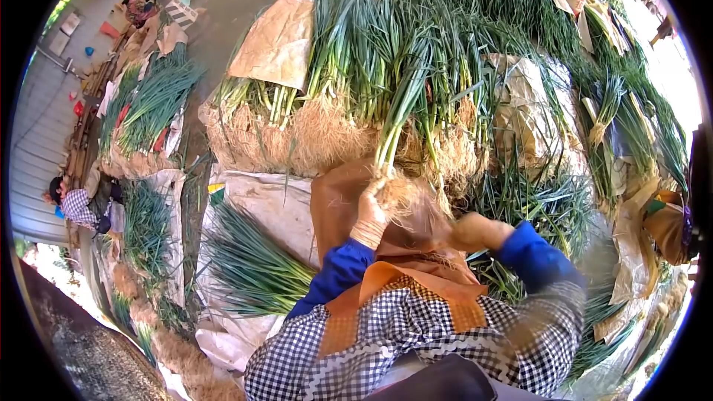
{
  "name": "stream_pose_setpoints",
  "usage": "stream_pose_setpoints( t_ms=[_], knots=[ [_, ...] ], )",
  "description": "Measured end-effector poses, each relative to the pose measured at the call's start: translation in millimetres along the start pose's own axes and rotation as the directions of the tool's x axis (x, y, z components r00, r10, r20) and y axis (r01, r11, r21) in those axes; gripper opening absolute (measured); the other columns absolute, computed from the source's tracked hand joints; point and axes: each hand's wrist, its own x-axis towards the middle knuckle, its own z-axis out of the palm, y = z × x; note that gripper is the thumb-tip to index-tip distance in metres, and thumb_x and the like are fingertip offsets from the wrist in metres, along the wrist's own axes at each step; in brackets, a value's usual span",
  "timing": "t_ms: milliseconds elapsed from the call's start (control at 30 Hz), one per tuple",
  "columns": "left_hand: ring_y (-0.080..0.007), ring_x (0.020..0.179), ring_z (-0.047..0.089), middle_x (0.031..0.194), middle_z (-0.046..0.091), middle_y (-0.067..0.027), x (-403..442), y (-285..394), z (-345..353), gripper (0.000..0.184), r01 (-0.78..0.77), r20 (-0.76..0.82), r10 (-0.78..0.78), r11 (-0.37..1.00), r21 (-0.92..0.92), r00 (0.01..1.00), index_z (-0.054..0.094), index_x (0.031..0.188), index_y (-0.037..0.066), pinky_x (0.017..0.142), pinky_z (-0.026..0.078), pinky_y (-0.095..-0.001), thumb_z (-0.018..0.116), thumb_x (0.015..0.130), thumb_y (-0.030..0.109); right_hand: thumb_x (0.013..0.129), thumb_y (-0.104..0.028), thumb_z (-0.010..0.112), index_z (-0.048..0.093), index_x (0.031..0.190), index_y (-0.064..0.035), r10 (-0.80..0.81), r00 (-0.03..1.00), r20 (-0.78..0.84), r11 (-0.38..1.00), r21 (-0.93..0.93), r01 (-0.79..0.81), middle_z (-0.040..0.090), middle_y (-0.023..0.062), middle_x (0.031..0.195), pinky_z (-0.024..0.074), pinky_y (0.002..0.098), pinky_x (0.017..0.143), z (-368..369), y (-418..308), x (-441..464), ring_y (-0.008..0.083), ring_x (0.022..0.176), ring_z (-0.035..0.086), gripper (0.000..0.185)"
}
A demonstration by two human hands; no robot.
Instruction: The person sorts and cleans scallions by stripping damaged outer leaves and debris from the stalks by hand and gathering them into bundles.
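My left hand point(373, 206) is closed around the root end of a small bunch of green onions point(405, 108); its pale, hairy roots point(401, 194) stick out to the right of my fingers. The green tops point up and away over a long pile of onions point(356, 44). To the right, above the brown apron point(338, 200), my right hand point(475, 233) is smeared by motion, and its fingers cannot be made out. Another heap of onions point(256, 263) lies with its leaves spread at my left, on a pale sheet point(278, 200).
A brown paper piece point(276, 38) covers part of the pile. Loose green leaves point(542, 200) lie to the right. Tied bundles point(605, 111) stand farther right. A person point(78, 204) in a checked top sits at the far left beside more onions point(148, 215).
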Motion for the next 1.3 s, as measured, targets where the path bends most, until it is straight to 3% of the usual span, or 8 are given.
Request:
stream_pose_setpoints(
  t_ms=[133, 200, 400, 867, 933, 1000, 1133, 1300],
  knots=[
    [-0.0210, 0.074, 0.064, 0.088, 0.065, -0.0099, 2.8, -1.7, 0.9, 0.025, 0.055, 0.080, -0.051, 0.997, -0.047, 0.996, 0.059, 0.102, -0.001, 0.052, 0.050, -0.0270, 0.047, 0.083, 0.010, 0.086, -0.026, 0.048, 0.065, 0.082, -0.0129, 0.313, 0.937, 0.157, 0.936, -0.217, -0.276, 0.066, 0.0082, 0.085, 0.0521, 0.0402, 0.060, -15.1, 24.4, -42.9, 0.0247, 0.074, 0.065, 0.022],
    [-0.0207, 0.076, 0.063, 0.091, 0.065, -0.0098, 8.4, -11.1, -8.7, 0.027, 0.038, 0.092, -0.034, 0.999, -0.037, 0.995, 0.058, 0.105, -0.001, 0.057, 0.051, -0.0276, 0.047, 0.082, 0.010, 0.086, -0.033, 0.051, 0.061, 0.081, -0.0088, 0.389, 0.746, -0.540, 0.909, 0.356, -0.217, 0.063, 0.0142, 0.076, 0.0512, 0.0388, 0.063, -44.9, 17.2, -8.3, 0.0269, 0.072, 0.063, 0.027],
    [-0.0219, 0.094, 0.060, 0.102, 0.062, -0.0122, 1.2, -10.0, -15.6, 0.034, 0.006, 0.131, -0.014, 0.998, 0.057, 0.991, 0.055, 0.112, -0.001, 0.086, 0.048, -0.0312, 0.048, 0.079, 0.005, 0.088, -0.035, 0.055, 0.061, 0.100, 0.0003, 0.547, 0.773, -0.322, 0.278, 0.941, 0.195, 0.063, 0.0089, 0.089, 0.0441, 0.0294, 0.073, -82.5, 39.6, 123.2, 0.0172, 0.079, 0.056, 0.038],
    [-0.0257, 0.098, 0.058, 0.107, 0.059, -0.0124, -14.1, -15.8, 21.0, 0.035, 0.009, 0.304, 0.082, 0.957, -0.288, 0.949, 0.049, 0.120, 0.002, 0.089, 0.047, -0.0398, 0.050, 0.090, 0.020, 0.084, -0.017, 0.059, 0.061, 0.088, -0.0024, 0.848, 0.450, -0.281, -0.074, 0.777, 0.625, 0.057, 0.0015, 0.069, 0.0407, 0.0224, 0.053, -42.8, 61.9, 92.1, 0.0091, 0.060, 0.049, 0.015],
    [-0.0255, 0.097, 0.058, 0.109, 0.058, -0.0127, -34.0, 8.4, 35.0, 0.037, -0.196, 0.197, 0.235, 0.960, -0.197, 0.952, 0.047, 0.121, 0.001, 0.086, 0.049, -0.0385, 0.052, 0.089, 0.021, 0.085, -0.019, 0.057, 0.060, 0.077, -0.0058, 0.996, 0.045, -0.081, 0.030, 0.738, 0.675, 0.050, 0.0000, 0.061, 0.0386, 0.0251, 0.050, -51.9, 81.3, 66.9, 0.0092, 0.052, 0.044, 0.016],
    [-0.0190, 0.086, 0.059, 0.096, 0.059, -0.0078, -36.0, 28.6, 21.3, 0.031, -0.292, 0.300, 0.258, 0.954, 0.072, 0.918, 0.049, 0.116, 0.003, 0.074, 0.052, -0.0292, 0.054, 0.089, 0.018, 0.086, -0.026, 0.056, 0.061, 0.077, -0.0067, 0.988, 0.097, -0.121, 0.031, 0.764, 0.644, 0.051, 0.0014, 0.062, 0.0412, 0.0298, 0.055, -67.6, 83.0, 38.6, 0.0123, 0.054, 0.046, 0.022],
    [-0.0101, 0.072, 0.056, 0.088, 0.058, -0.0023, -19.6, 4.9, -5.4, 0.025, -0.195, 0.195, 0.168, 0.972, 0.133, 0.966, 0.053, 0.113, 0.007, 0.057, 0.046, -0.0214, 0.053, 0.090, 0.018, 0.083, -0.048, 0.057, 0.057, 0.061, -0.0073, 0.692, 0.313, -0.650, 0.685, 0.454, -0.570, 0.055, 0.0064, 0.055, 0.0423, 0.0349, 0.048, -73.5, 78.6, 55.7, 0.0187, 0.051, 0.051, 0.046],
    [-0.0112, 0.084, 0.056, 0.096, 0.058, -0.0026, -10.6, -8.6, -20.9, 0.027, -0.165, 0.278, 0.138, 0.984, 0.073, 0.950, 0.052, 0.115, 0.005, 0.070, 0.048, -0.0225, 0.050, 0.091, 0.017, 0.081, -0.055, 0.053, 0.068, 0.086, -0.0079, 0.656, 0.678, -0.332, 0.718, 0.553, -0.423, 0.067, 0.0138, 0.084, 0.0501, 0.0343, 0.069, -144.8, -3.5, 81.3, 0.0260, 0.079, 0.065, 0.050]
  ],
)
